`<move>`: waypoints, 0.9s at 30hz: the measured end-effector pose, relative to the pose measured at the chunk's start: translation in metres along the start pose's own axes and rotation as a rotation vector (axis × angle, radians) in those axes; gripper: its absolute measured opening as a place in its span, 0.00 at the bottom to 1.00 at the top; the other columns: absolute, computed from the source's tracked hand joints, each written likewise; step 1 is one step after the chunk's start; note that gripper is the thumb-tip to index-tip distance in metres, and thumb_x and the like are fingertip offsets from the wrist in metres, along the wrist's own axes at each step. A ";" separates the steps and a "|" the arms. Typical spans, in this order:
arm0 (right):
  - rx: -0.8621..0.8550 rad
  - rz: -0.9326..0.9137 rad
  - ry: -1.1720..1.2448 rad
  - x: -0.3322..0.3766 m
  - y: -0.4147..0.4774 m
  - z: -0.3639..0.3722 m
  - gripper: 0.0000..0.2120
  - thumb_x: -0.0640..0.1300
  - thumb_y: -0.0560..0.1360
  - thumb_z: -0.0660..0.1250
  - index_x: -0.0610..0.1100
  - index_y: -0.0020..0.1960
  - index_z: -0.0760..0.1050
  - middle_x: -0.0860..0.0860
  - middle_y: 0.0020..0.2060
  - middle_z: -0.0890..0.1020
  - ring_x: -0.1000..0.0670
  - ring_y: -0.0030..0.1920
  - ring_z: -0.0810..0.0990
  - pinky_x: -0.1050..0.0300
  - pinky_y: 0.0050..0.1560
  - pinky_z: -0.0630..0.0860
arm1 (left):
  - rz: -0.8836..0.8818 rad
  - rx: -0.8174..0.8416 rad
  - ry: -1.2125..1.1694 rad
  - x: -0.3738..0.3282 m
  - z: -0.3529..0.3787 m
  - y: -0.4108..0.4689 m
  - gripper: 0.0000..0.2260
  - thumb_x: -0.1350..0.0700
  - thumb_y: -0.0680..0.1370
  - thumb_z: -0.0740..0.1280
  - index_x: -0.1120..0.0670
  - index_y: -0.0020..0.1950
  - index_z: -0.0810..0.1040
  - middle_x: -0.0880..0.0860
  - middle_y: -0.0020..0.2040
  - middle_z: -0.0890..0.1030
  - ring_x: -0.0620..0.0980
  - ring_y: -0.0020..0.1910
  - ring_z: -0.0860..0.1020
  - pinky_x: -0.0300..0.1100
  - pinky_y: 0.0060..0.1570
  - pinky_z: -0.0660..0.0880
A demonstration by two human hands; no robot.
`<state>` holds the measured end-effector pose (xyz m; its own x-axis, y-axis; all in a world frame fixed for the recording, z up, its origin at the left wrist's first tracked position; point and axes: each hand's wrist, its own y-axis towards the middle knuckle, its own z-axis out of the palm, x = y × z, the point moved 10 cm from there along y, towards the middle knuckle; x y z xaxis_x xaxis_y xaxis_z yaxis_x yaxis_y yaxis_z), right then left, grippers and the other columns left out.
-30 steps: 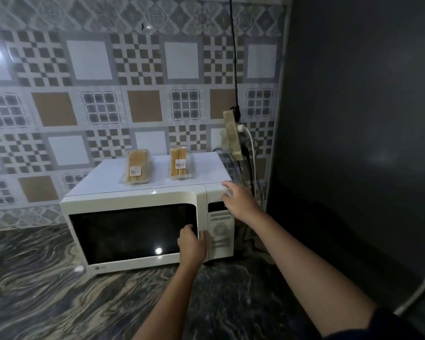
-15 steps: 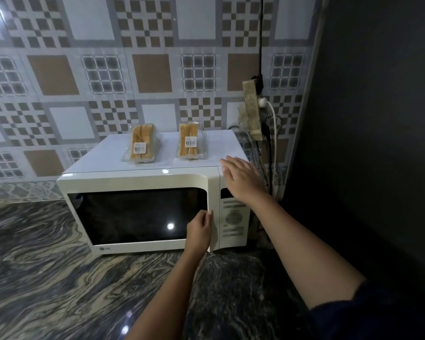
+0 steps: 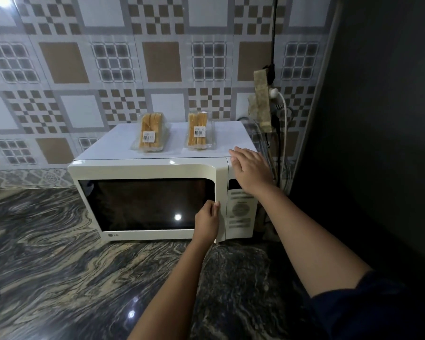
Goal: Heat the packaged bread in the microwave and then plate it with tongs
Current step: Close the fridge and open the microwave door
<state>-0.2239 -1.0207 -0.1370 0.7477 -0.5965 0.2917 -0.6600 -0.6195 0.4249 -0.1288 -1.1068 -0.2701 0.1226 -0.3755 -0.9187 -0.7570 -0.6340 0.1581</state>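
Domestic kitchen. A white microwave [image 3: 157,173] stands on a dark, veined stone table [image 3: 59,278] against a wall of patterned ceramic tiles [image 3: 157,62]. On its top lie a left bread pack [image 3: 151,133] and a right bread pack [image 3: 199,132]. A power strip [image 3: 261,101] with plugged cables hangs at far right.

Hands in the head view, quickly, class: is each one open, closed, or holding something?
Left hand: closed, gripping the right edge of the microwave door.
Right hand: open, fingers straight, resting on the top right corner of the microwave.
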 end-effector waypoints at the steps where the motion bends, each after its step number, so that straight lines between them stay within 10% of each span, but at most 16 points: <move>1: 0.000 0.003 0.003 -0.001 0.001 0.001 0.20 0.49 0.83 0.47 0.50 0.74 0.62 0.53 0.74 0.64 0.51 0.74 0.58 0.52 0.75 0.50 | 0.001 -0.002 -0.005 -0.001 0.000 0.000 0.16 0.53 0.82 0.56 0.54 0.35 0.65 0.53 0.34 0.71 0.51 0.36 0.70 0.42 0.34 0.64; 22: 0.016 0.014 -0.030 -0.003 0.003 0.005 0.22 0.51 0.83 0.46 0.48 0.74 0.62 0.52 0.74 0.64 0.51 0.74 0.58 0.53 0.73 0.49 | 0.121 0.045 0.013 0.000 -0.006 -0.018 0.16 0.56 0.81 0.57 0.51 0.34 0.63 0.47 0.30 0.69 0.41 0.29 0.67 0.38 0.32 0.62; 27: 0.055 0.167 -0.006 0.001 -0.009 0.002 0.22 0.51 0.83 0.45 0.49 0.75 0.59 0.53 0.75 0.60 0.52 0.76 0.54 0.49 0.75 0.42 | 0.131 0.172 0.022 0.005 -0.020 -0.054 0.15 0.54 0.81 0.58 0.58 0.36 0.65 0.59 0.34 0.72 0.46 0.32 0.69 0.42 0.35 0.64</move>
<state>-0.2178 -1.0167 -0.1421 0.6268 -0.6967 0.3489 -0.7783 -0.5383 0.3232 -0.0741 -1.0877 -0.2763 0.0282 -0.4631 -0.8858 -0.8653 -0.4550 0.2103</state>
